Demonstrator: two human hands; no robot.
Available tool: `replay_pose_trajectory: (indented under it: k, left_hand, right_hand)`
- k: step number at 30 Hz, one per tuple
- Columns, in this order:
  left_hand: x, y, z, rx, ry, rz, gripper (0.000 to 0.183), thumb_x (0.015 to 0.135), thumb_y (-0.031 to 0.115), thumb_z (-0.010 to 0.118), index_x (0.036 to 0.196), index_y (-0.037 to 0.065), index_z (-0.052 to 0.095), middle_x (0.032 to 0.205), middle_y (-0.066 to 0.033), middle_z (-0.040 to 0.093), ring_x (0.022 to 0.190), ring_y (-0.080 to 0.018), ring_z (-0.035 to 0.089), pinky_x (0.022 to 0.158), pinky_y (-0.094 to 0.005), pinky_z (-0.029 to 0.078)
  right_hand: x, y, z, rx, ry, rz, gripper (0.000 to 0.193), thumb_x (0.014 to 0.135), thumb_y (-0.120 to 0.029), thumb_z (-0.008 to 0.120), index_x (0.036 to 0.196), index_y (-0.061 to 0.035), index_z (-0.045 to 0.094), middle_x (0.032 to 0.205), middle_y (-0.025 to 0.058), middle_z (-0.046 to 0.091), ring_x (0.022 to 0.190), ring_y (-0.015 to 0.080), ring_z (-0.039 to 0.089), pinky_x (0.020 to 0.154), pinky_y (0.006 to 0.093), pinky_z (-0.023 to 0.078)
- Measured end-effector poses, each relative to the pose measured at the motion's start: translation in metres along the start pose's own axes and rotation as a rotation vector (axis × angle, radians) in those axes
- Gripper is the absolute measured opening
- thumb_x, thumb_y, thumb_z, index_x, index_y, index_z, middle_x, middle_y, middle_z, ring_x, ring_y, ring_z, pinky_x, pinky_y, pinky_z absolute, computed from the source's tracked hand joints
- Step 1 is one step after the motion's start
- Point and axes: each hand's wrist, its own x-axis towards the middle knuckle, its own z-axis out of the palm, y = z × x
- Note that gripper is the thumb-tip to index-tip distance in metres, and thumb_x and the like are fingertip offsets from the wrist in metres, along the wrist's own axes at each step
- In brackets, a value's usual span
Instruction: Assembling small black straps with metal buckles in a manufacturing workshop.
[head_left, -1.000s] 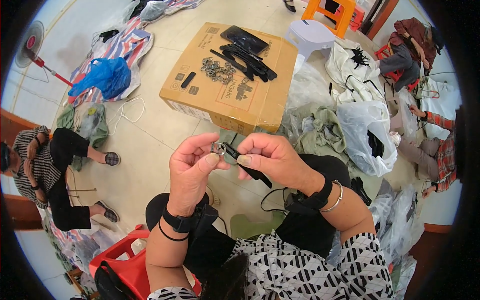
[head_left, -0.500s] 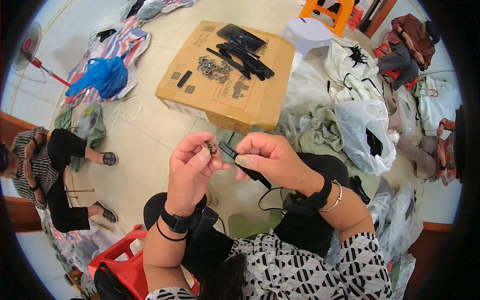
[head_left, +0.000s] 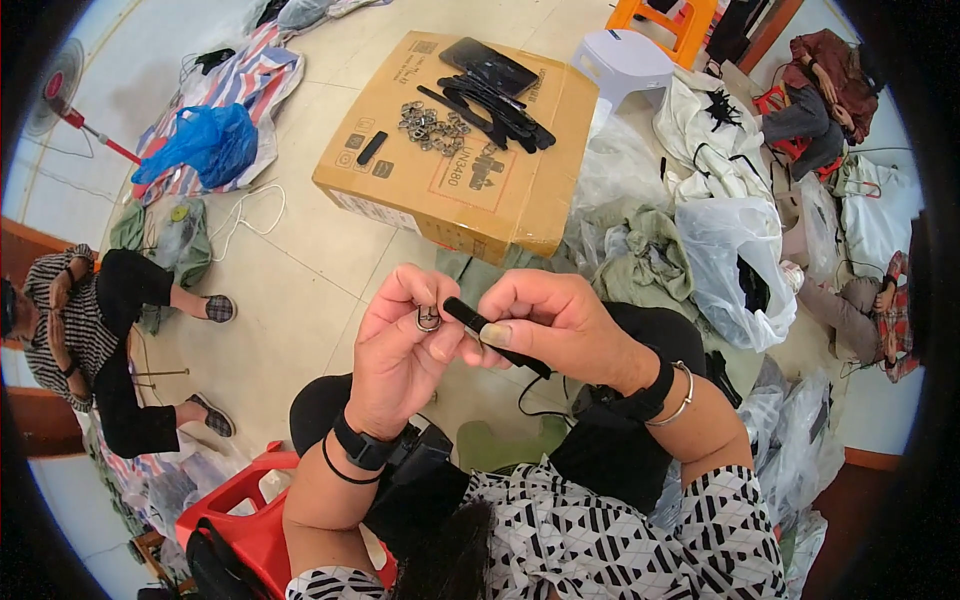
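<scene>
Centrally, between the two hands, a small metal buckle [head_left: 428, 319] and a black strap [head_left: 465, 313] lie just beside each other. The left hand [head_left: 393, 326] pinches the buckle between thumb and fingers, its opening facing the viewer; the right hand [head_left: 552, 322] grips the strap, thumb on top. The strap's long axis slants from a free tip close to the left fingers, through the right hand's grip, to a tail on the wearer's side. The buckle sits left of that tip and slightly nearer the wearer; whether they touch cannot be told. Beyond both hands, a cardboard box [head_left: 345, 185] carries a pile of buckles [head_left: 432, 128], a bundle of straps [head_left: 505, 118] and a dark phone [head_left: 487, 66]. Compared with half a second earlier, the buckle's open face shows more clearly and the hands' fingertips have drawn closer, while the box's load is unchanged
</scene>
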Motion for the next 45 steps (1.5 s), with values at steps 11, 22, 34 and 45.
replay_pose_trajectory:
  k: [11,22,34,45]
  left_hand:
    - [0.002,0.005,0.001,0.305,-0.026,0.09,0.01,0.088,0.008,0.053,0.084,0.006,0.043,0.079,-0.0055,0.041,0.063,-0.0114,0.047,0.057,-0.0292,0.053]
    - [-0.005,0.012,-0.009,0.729,-0.061,0.436,0.006,0.09,0.003,0.05,0.088,0.0,0.054,0.094,-0.0118,0.053,0.077,-0.0156,0.057,0.069,-0.0276,0.05]
    - [0.0,-0.006,0.004,1.486,-0.036,0.832,0.016,0.08,-0.01,0.057,0.089,0.002,0.063,0.093,-0.0111,0.059,0.081,-0.0157,0.056,0.067,-0.024,0.046]
    - [0.006,-0.02,0.007,1.368,0.102,0.738,0.029,0.069,-0.015,0.059,0.088,0.005,0.065,0.087,-0.0078,0.059,0.078,-0.0175,0.057,0.067,-0.0251,0.046]
  right_hand:
    - [-0.004,-0.006,-0.002,-0.163,-0.042,-0.047,0.009,0.087,-0.005,0.058,0.092,0.0015,0.057,0.085,0.0052,0.063,0.073,0.0087,0.059,0.067,0.0227,0.049]
    - [-0.004,-0.006,-0.002,0.03,-0.028,0.033,0.012,0.087,-0.009,0.058,0.095,-0.0006,0.059,0.076,0.0029,0.063,0.07,0.0078,0.06,0.065,0.0206,0.048]
    - [0.007,0.009,-0.002,0.343,0.161,0.093,0.016,0.087,-0.015,0.059,0.095,-0.0013,0.057,0.065,0.0006,0.055,0.045,0.0057,0.049,0.04,0.0177,0.038]
    - [0.001,0.002,-0.008,0.269,0.155,0.055,0.016,0.085,-0.016,0.061,0.089,-0.0017,0.056,0.061,-0.0011,0.052,0.045,0.0052,0.046,0.041,0.0184,0.034]
